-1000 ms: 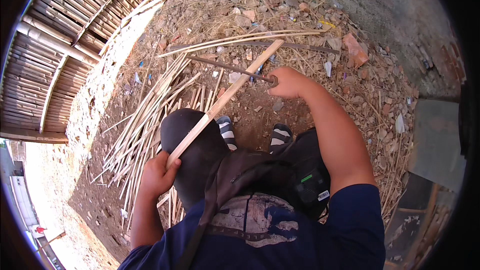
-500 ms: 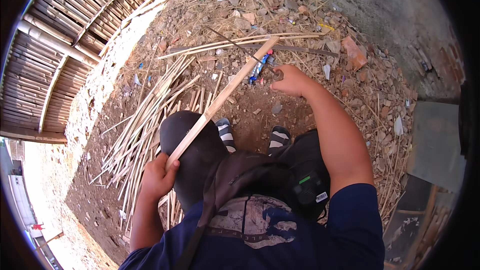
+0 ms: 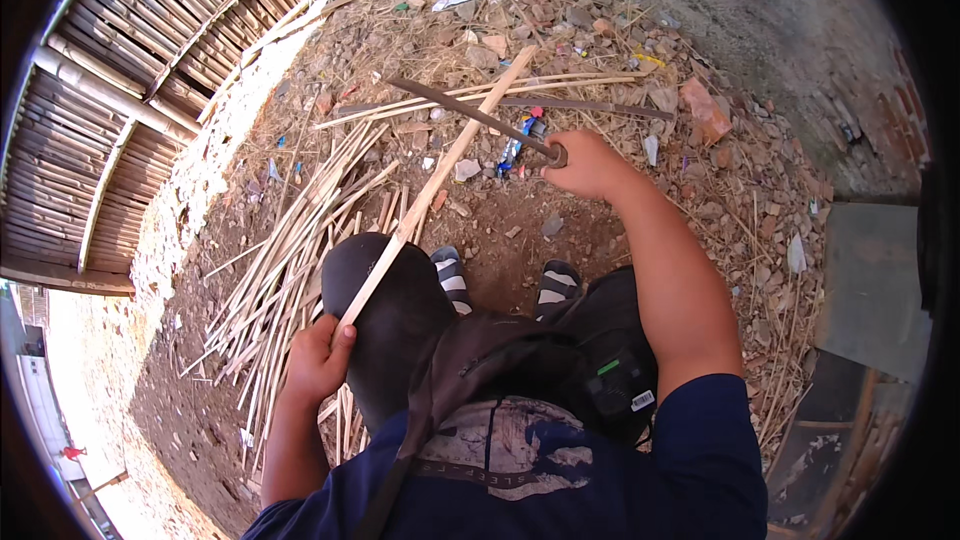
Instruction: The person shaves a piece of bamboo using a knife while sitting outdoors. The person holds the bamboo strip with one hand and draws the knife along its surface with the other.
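Note:
My left hand (image 3: 318,360) is closed round the near end of a long pale bamboo strip (image 3: 442,172), its thumb lying along the top. The strip slants up and away to the right, passing over my left knee (image 3: 380,285). In my right fist (image 3: 583,165) is the handle end of a long dark machete-like blade (image 3: 455,105). This blade reaches left and crosses the strip near its far part; I cannot tell whether the two touch.
Many thin split strips (image 3: 290,270) lie heaped on the ground at left. Farther off are longer strips (image 3: 560,77), brick rubble (image 3: 705,110) and litter. A bamboo-slat structure (image 3: 120,90) stands at upper left, a rough wall (image 3: 800,50) at upper right. My sandalled feet (image 3: 556,285) are between.
The blade has turned in my right hand so more of its broad side shows. The bamboo strip's far end has shifted slightly left and away; my left hand has barely moved.

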Available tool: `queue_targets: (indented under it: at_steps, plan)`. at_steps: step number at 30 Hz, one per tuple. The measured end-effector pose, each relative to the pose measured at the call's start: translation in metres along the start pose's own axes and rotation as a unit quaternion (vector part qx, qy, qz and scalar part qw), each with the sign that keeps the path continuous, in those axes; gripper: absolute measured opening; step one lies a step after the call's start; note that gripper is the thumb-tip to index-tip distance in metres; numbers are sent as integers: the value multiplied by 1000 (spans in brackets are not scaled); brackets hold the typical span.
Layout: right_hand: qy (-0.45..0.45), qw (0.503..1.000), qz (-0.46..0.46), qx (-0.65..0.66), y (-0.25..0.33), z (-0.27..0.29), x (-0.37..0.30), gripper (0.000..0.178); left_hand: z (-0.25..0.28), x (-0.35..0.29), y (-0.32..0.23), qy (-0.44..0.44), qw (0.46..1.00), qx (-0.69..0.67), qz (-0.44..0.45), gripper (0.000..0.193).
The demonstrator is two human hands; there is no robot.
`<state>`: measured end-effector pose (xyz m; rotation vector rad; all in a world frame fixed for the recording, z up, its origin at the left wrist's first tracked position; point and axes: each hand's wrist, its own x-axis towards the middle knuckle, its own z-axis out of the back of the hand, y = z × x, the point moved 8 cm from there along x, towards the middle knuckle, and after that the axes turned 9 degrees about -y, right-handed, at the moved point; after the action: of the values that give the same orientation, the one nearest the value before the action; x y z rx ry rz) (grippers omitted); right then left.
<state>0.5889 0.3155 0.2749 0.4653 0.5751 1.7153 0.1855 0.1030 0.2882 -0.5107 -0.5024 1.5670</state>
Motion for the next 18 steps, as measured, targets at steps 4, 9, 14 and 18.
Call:
queue_targets:
  at_steps: [4, 9, 14, 18]
  plan:
    - [41, 985, 143, -92, 49, -11, -10, 31, 1, -2, 1, -4, 1000, 21, -4, 46]
    - [-81, 978, -140, 128, -76, 3, 16, 39, 4, -5, -9, -39, 997, 60, -21, 46]
    - [-102, 937, -235, 238, -110, 25, -5, 57, 9, -19, -15, -93, 992, 84, -36, 35]
    - [-151, 958, -186, 157, -97, 34, -4, 49, 14, -21, -22, -100, 988, 115, -3, 31]
